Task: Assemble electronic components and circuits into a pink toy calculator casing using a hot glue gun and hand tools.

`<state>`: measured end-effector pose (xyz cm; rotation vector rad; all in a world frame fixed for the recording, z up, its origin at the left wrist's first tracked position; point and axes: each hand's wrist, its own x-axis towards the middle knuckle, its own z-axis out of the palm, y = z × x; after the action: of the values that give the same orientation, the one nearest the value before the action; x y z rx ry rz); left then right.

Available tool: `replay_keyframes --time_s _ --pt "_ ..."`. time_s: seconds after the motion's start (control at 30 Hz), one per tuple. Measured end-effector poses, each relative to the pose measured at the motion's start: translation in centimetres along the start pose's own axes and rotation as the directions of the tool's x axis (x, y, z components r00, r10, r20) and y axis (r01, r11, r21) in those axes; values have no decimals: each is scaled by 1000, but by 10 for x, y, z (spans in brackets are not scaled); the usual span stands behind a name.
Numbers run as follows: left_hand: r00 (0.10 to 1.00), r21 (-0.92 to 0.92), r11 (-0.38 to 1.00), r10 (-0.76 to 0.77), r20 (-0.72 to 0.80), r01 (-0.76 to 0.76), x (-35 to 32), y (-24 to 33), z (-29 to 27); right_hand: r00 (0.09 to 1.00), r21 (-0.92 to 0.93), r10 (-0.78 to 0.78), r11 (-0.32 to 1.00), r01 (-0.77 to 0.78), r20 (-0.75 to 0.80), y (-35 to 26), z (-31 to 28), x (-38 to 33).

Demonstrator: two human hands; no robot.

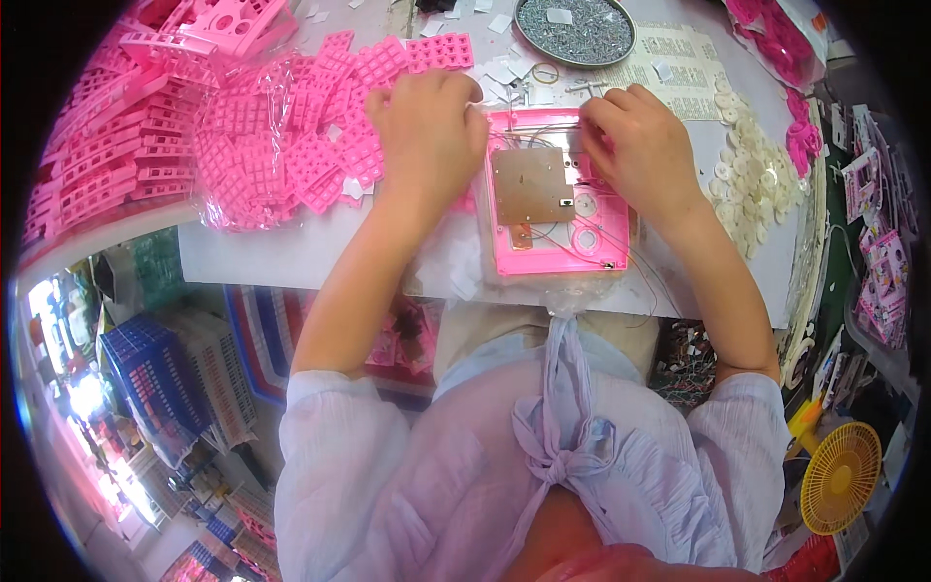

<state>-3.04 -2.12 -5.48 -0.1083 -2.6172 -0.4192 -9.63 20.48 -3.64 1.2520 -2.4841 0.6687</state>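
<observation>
pink rectangular plastic casing (543, 260) lies on the white worktop (359, 264). the left hand (427, 131) curls by its upper left corner, the right hand (645, 141) by its upper right; whether either grips cannot be told.

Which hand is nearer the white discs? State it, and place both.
Right. The right hand is just left of the white discs, by the pink casing; the left hand is farther left, at the casing's opposite upper corner.

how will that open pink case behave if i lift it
The pink case is probably stiff, as its walls look like moulded plastic. It may lift unevenly, since a brown plate covers mostly its left side.
</observation>
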Motion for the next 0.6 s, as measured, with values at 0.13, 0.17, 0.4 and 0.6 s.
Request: replay_keyframes --time_s 0.13,0.17,0.4,0.6 --pt "953 -115 960 -231 195 256 6 9 4 998 -69 -38 997 41 44 -2 2 2" --pt "965 -115 968 -206 160 225 6 12 6 995 -80 -66 994 71 72 -4 0 3" --pt "929 -71 931 347 -132 -358 3 23 -3 954 -102 -151 978 182 259 -27 -18 -17" --pt "965 -246 946 240 101 -210 2 25 2 982 51 19 998 -29 188 -38 -23 -37"
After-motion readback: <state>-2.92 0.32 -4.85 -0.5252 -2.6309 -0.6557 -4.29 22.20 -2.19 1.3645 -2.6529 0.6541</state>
